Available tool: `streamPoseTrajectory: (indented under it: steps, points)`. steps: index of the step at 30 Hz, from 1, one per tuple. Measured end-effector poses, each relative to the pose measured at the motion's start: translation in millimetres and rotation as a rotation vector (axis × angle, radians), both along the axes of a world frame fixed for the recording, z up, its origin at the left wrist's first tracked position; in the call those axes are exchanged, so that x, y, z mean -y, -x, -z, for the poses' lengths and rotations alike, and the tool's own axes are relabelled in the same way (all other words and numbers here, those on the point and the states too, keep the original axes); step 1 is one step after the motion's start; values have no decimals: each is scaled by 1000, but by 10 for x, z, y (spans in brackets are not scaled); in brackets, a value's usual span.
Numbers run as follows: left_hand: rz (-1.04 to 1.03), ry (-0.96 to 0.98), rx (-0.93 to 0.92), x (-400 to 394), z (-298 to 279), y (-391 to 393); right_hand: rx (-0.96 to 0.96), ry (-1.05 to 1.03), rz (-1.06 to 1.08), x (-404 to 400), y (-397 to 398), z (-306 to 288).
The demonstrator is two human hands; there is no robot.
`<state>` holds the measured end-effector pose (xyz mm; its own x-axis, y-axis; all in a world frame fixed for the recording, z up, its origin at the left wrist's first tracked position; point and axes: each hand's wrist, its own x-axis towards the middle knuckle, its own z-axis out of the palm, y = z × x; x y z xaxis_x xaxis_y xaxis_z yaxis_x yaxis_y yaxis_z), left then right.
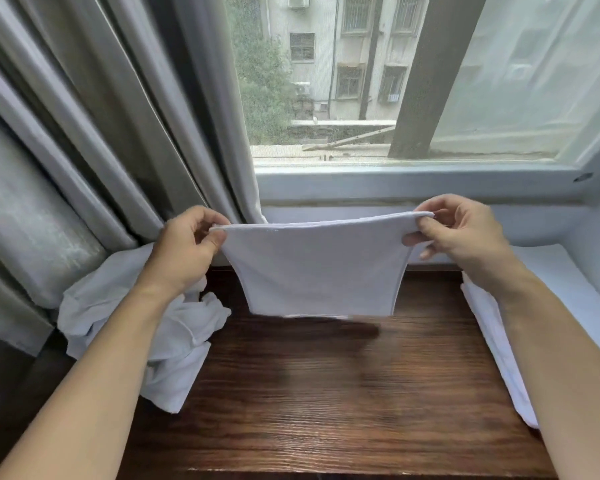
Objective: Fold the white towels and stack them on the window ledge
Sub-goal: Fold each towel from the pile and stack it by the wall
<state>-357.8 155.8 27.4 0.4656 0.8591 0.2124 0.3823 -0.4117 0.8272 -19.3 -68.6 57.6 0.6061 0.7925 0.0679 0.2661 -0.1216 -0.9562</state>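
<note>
My left hand (pixel 184 247) pinches the top left corner of the held towel (pixel 317 271), thumb in front, fingers curled behind. My right hand (pixel 461 230) pinches the top right corner the same way. Both hands sit at centre frame, level with each other, top edge stretched taut between them.

Held towel hangs in the air at frame centre, above the tabletop (pixel 326 393); bottom edge looks just clear of the wood, with a blurred shadow under it. The top edge shows more than one layer, so I judge it's already folded at least once. Plain white, thin hem along the sides, slight sag inward below the corners.

Step, as I read it: mid-fold on this towel. Next move needs either bringing the two corners together for another halving, or lowering it flat on the tabletop and folding there. Keep the corners aligned, or the layers will skew.

Outward: crumpled towels (pixel 146 330) lie in a heap at lower left, under my left forearm, against the curtain (pixel 84 150). They're unfolded, so work remains. At the right edge of frame, a flat folded stack (pixel 492 341) sits partly behind my right forearm, beside the white window ledge (pixel 568 289). Can't tell whether it rests on the ledge or the tabletop.
</note>
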Motion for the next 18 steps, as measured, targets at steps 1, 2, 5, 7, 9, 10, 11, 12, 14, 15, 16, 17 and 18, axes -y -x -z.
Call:
streamPoseTrajectory:
  steps: [1, 2, 5, 7, 9, 10, 11, 12, 14, 15, 16, 17, 18]
  points:
    - [9, -1, 4, 27, -24, 12, -1, -7, -12, 36, 3, -23]
    - [17, 6, 9, 74, -30, 36, 0, -12, -17, 86, 21, -22]
    - [47, 31, 14, 321, 84, 162, -30, -21, 12, 304, 159, 135]
    - [68, 63, -7, 531, 287, 293, 16, 11, 31, 497, 294, 368]
    - [73, 128, -57, 764, 576, 453, 109, 91, 20, 732, 436, 681]
    - [73, 157, -100, 888, 740, 535, 130, 152, 6, 862, 513, 847]
    - [71, 176, -157, 1013, 912, 621, 128, 225, -6, 999, 591, 1014]
    - [71, 190, -222, 1141, 1084, 705, 120, 300, -13, 1136, 675, 1183]
    - [93, 235, -350, 1395, 1396, 872, 86, 437, -14, 1393, 855, 1505]
    - [108, 261, -400, 1515, 1529, 954, 32, 498, -7, 1507, 956, 1645]
    - [117, 283, -438, 1623, 1642, 1026, -37, 550, -1, 1608, 1053, 1761]
    - [120, 302, -468, 1714, 1735, 1093, -86, 605, -2, 1698, 1142, 1853]
    - [119, 319, -486, 1788, 1807, 1148, -111, 640, -11, 1770, 1206, 1932]
